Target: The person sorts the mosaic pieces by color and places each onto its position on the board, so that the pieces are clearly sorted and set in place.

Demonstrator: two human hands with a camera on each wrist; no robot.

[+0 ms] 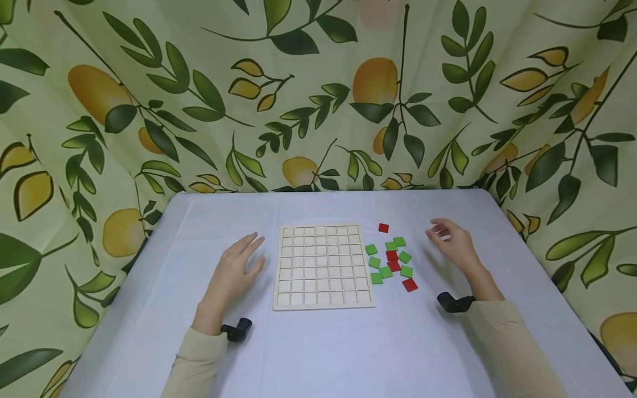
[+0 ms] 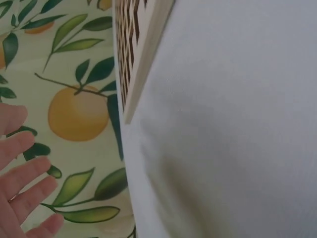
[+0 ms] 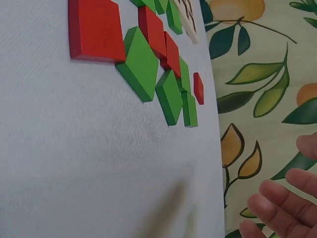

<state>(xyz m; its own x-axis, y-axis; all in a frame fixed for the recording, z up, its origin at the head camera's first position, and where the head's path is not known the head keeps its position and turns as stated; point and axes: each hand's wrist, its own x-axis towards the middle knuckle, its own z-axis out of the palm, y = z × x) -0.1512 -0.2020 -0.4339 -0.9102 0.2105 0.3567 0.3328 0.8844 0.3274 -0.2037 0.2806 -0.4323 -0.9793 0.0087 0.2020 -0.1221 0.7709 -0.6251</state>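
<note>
A square wooden grid board (image 1: 319,308) with rows of shallow cells lies flat on the table, every cell bare. Right of it, several green square tiles (image 1: 406,271) and red square tiles (image 1: 410,284) are scattered loosely. My left hand (image 1: 234,271) hovers beside the board's left edge, fingers extended and holding nothing; the left wrist view shows those fingers (image 2: 29,176) spread apart. To the right of the tiles, my right hand (image 1: 455,243) is raised above the table, its fingers loosely bent. In the right wrist view its fingers (image 3: 277,198) hold nothing.
A white cloth covers the table (image 1: 328,354). Behind and around it hangs a curtain (image 1: 318,110) printed with leaves and orange fruit. A black wrist camera (image 1: 239,330) sits on the left wrist, and another black wrist camera (image 1: 454,303) on the right.
</note>
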